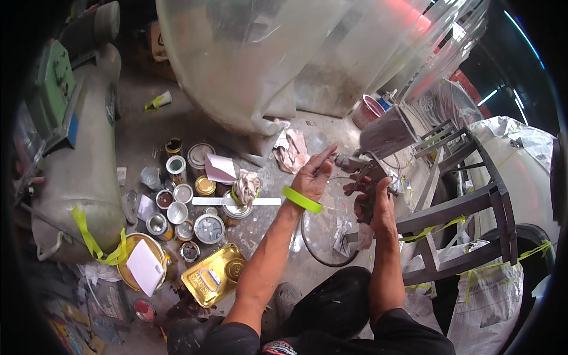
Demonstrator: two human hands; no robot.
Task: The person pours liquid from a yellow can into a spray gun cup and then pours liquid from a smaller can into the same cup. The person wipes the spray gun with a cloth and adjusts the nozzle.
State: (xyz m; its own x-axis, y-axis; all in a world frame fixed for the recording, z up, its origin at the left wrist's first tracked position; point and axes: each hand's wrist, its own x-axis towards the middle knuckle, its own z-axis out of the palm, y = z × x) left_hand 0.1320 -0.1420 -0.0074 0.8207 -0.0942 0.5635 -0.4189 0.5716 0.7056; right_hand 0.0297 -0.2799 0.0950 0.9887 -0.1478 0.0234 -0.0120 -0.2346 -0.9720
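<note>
My right hand (383, 216) is wrapped round a grey spray gun (373, 170), held up in front of me. A dark hose (310, 245) loops below it. Close to the front end of the gun is my left hand (313, 177), its fingers stretched out and nothing visible in them. Whether its fingertips touch the gun, I cannot tell. Round my left wrist sits a roll of yellow-green masking tape (302, 200). On the floor beyond my hands lies a crumpled pinkish cloth (291, 152).
Several paint cans (209, 228) crowd the floor at left, with a white strip (236, 201) across some. A gold rectangular tin (214, 273) lies nearer. A tank (86, 177) stands far left, plastic sheeting (248, 65) hangs ahead, and a dark frame (449, 207) stands at right.
</note>
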